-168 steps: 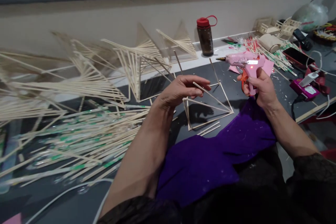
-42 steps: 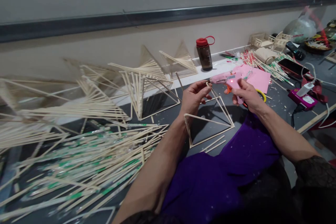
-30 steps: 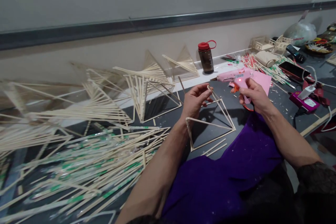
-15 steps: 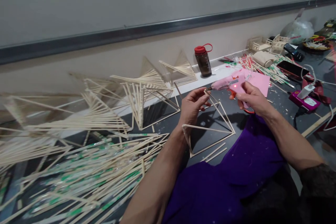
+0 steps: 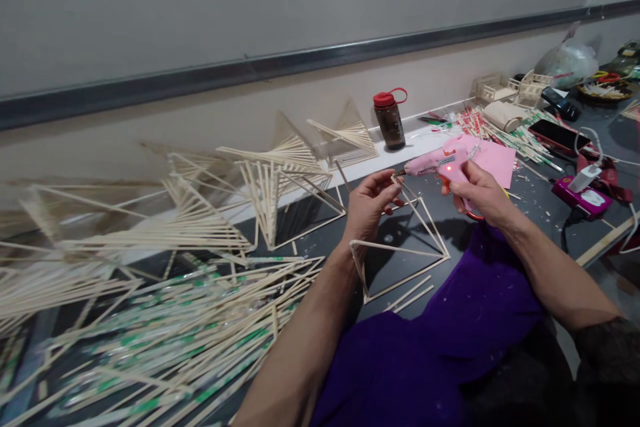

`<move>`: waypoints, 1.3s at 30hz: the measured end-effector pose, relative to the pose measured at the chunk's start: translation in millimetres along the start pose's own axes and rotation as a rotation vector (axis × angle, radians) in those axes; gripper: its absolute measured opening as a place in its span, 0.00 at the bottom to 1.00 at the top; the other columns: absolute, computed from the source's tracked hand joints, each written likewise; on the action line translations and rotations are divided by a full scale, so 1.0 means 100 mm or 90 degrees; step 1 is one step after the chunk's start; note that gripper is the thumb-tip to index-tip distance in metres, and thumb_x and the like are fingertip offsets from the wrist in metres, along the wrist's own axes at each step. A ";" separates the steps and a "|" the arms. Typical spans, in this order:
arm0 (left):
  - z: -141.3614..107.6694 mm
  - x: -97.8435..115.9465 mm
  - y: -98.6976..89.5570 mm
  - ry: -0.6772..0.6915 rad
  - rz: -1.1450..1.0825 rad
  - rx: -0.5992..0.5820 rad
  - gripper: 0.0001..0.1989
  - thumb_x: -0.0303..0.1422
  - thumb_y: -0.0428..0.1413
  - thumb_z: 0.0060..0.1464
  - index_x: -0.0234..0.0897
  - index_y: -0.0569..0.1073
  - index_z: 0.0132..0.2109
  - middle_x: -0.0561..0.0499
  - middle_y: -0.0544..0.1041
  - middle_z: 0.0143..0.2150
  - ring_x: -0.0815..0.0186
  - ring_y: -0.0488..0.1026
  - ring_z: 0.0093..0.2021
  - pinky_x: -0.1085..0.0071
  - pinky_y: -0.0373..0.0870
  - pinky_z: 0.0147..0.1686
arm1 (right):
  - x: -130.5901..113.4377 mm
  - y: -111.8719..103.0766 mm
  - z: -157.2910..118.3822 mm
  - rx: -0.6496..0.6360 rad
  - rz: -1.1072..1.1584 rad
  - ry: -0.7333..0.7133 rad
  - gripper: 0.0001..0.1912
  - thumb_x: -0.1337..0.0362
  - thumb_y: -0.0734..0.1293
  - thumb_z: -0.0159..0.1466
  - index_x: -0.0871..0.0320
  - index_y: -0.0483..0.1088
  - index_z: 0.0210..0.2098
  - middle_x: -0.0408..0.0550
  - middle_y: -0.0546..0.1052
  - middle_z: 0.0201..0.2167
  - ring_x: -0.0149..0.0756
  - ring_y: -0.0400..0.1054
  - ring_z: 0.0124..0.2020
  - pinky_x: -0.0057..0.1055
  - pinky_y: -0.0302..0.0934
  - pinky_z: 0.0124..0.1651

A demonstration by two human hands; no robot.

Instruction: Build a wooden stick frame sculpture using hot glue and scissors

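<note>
My right hand point(image 5: 480, 192) is wrapped round the handle of a pink hot glue gun point(image 5: 430, 163), its small light lit. The gun's nozzle points left and sits at the upper corner of a wooden stick frame point(image 5: 400, 248). At that corner my left hand point(image 5: 369, 203) pinches the frame between thumb and fingers, beside the nozzle. The frame is made of thin pale sticks joined at the corners and rests on the dark table. Two loose sticks point(image 5: 411, 295) lie just in front of it. Whether the nozzle touches the wood I cannot tell.
Several finished stick structures point(image 5: 280, 197) stand along the wall to the left. Bundles of sticks in green-printed wrappers point(image 5: 200, 333) cover the left front. A red-capped bottle point(image 5: 389, 121), pink paper point(image 5: 493, 159), a phone point(image 5: 557, 135) and a purple power strip point(image 5: 581, 198) lie behind and right.
The view has tilted up slightly, so things sit a little lower. Both hands, the glue gun and the frame hold nearly the same position relative to each other.
</note>
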State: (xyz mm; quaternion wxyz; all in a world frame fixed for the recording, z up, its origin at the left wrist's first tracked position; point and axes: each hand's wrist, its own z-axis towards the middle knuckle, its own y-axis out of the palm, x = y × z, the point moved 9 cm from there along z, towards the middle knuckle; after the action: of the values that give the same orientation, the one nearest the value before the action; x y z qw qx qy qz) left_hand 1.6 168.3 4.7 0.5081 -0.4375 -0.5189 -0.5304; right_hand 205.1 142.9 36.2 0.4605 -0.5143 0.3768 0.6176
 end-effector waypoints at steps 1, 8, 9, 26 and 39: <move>0.00 0.00 0.00 -0.001 -0.001 0.000 0.28 0.41 0.71 0.35 0.36 0.77 0.46 0.46 0.82 0.41 0.71 0.74 0.23 0.77 0.60 0.18 | 0.00 0.00 0.00 0.002 0.000 0.002 0.15 0.56 0.66 0.56 0.56 0.61 0.38 0.42 0.75 0.33 0.22 0.61 0.17 0.26 0.51 0.19; -0.01 0.02 0.01 0.000 -0.002 -0.001 0.28 0.41 0.71 0.35 0.36 0.76 0.45 0.46 0.82 0.41 0.71 0.74 0.22 0.77 0.59 0.17 | 0.01 -0.01 0.00 0.002 0.004 0.007 0.16 0.56 0.67 0.55 0.56 0.61 0.39 0.41 0.73 0.32 0.22 0.60 0.17 0.27 0.50 0.19; -0.01 0.02 0.01 0.000 -0.004 -0.002 0.29 0.41 0.71 0.35 0.36 0.76 0.45 0.46 0.82 0.41 0.71 0.74 0.22 0.77 0.59 0.17 | 0.01 0.00 0.00 0.001 0.002 0.011 0.16 0.56 0.67 0.55 0.55 0.61 0.39 0.41 0.72 0.31 0.22 0.60 0.17 0.27 0.50 0.19; -0.01 0.01 0.00 -0.003 0.002 -0.002 0.28 0.42 0.71 0.35 0.36 0.76 0.45 0.47 0.82 0.40 0.70 0.75 0.23 0.78 0.60 0.17 | 0.07 -0.03 0.01 0.023 -0.019 -0.002 0.15 0.56 0.66 0.56 0.54 0.58 0.38 0.35 0.65 0.25 0.22 0.57 0.15 0.27 0.50 0.19; 0.00 0.00 -0.01 -0.006 0.011 0.001 0.29 0.43 0.70 0.35 0.36 0.76 0.46 0.46 0.82 0.41 0.69 0.76 0.23 0.78 0.60 0.17 | 0.09 -0.02 0.02 0.020 0.001 -0.010 0.15 0.56 0.67 0.56 0.54 0.59 0.37 0.34 0.66 0.25 0.22 0.58 0.15 0.26 0.49 0.19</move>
State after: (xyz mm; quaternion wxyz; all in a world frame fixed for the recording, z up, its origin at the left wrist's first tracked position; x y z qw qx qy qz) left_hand 0.6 168.2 4.6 0.5105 -0.4439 -0.5176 -0.5238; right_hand 206.2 146.5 28.0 0.4711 -0.5020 0.3827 0.6161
